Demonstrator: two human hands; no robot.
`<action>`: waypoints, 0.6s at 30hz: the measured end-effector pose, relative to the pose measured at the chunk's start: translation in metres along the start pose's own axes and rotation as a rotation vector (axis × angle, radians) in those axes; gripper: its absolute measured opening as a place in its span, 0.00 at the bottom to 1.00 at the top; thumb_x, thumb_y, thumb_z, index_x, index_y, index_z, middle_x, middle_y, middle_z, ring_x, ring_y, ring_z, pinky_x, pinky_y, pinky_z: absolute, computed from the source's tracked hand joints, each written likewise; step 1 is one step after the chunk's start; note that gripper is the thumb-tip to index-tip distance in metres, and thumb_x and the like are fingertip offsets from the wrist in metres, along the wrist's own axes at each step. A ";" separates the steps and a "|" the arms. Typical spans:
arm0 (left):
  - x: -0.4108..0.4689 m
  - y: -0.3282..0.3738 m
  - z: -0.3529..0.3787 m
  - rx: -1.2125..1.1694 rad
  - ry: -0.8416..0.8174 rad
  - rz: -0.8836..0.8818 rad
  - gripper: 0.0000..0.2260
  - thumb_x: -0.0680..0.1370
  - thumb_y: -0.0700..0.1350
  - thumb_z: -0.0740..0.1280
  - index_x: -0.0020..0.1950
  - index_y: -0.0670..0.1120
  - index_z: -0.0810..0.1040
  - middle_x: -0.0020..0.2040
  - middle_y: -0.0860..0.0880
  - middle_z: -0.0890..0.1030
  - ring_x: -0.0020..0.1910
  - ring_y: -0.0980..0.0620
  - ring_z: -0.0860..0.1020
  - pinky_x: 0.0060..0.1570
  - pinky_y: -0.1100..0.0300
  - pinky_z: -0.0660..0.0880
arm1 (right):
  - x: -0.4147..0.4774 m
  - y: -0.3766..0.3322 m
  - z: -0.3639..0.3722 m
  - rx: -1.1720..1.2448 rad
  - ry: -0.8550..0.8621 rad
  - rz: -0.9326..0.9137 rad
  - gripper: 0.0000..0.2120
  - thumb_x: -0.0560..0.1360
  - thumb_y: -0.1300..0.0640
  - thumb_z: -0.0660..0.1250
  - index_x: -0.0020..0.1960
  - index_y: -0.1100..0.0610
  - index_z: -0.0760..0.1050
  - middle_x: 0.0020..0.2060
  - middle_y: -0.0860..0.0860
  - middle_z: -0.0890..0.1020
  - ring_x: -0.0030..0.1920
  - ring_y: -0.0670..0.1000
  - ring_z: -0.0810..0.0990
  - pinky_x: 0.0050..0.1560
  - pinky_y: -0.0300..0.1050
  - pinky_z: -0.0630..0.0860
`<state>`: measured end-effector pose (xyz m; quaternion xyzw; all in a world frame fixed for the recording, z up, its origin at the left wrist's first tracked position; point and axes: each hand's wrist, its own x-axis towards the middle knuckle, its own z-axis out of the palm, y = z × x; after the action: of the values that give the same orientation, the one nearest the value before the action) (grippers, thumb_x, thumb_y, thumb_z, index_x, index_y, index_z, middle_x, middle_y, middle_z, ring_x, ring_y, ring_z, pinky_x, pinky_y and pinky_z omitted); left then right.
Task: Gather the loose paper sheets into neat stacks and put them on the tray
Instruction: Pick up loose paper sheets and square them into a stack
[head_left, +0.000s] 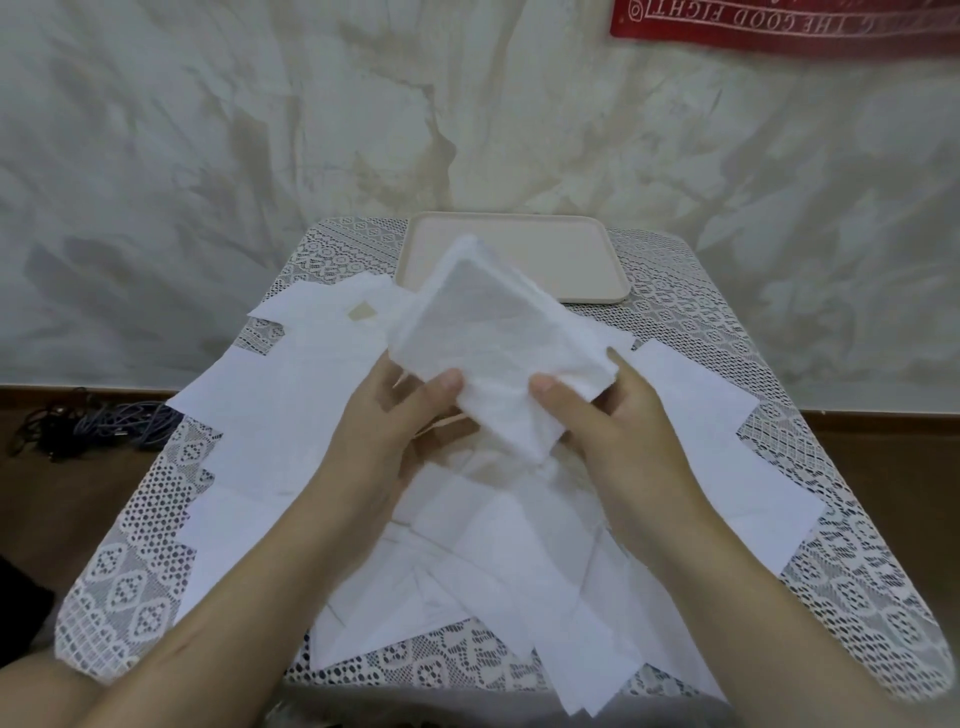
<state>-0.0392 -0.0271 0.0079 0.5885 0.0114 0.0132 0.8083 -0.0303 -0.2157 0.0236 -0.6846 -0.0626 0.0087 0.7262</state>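
I hold a thick stack of white paper sheets (485, 332) lifted above the table, tilted with one corner pointing at me. My left hand (400, 421) grips its left lower edge with the thumb on top. My right hand (618, 421) grips the right lower edge, thumb on top too. Several loose white sheets (270, 431) lie scattered over the lace-covered table beneath and around my hands. The beige tray (571, 260) sits at the table's far edge, partly hidden behind the lifted stack, with no paper showing on its visible part.
A white lace cloth (810, 545) covers the small table. A bundle of dark cables (88, 426) lies on the brown floor at the left. A pale wall stands behind, with a red banner (779, 26) at the top right.
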 end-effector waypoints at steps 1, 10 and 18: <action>-0.002 0.000 0.002 -0.039 0.003 -0.013 0.19 0.79 0.46 0.72 0.69 0.44 0.78 0.62 0.43 0.86 0.60 0.44 0.85 0.56 0.53 0.83 | -0.003 0.000 0.002 0.011 -0.061 0.049 0.12 0.78 0.59 0.73 0.60 0.55 0.80 0.52 0.56 0.87 0.54 0.60 0.86 0.59 0.69 0.79; -0.014 -0.001 -0.004 0.238 0.008 0.046 0.22 0.79 0.54 0.68 0.72 0.49 0.77 0.64 0.48 0.85 0.64 0.45 0.83 0.68 0.37 0.76 | -0.006 -0.001 0.007 -0.265 -0.244 0.023 0.13 0.84 0.42 0.61 0.65 0.44 0.74 0.54 0.48 0.85 0.56 0.49 0.83 0.60 0.49 0.79; -0.019 -0.005 -0.001 0.392 0.041 0.099 0.27 0.74 0.65 0.67 0.71 0.58 0.76 0.63 0.56 0.84 0.63 0.53 0.83 0.66 0.42 0.78 | -0.013 0.007 0.020 -0.427 -0.226 0.004 0.17 0.82 0.37 0.55 0.62 0.47 0.71 0.53 0.46 0.83 0.55 0.49 0.82 0.60 0.60 0.78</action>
<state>-0.0584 -0.0284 0.0027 0.7339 0.0012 0.0625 0.6763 -0.0444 -0.1971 0.0165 -0.8174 -0.1426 0.0733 0.5532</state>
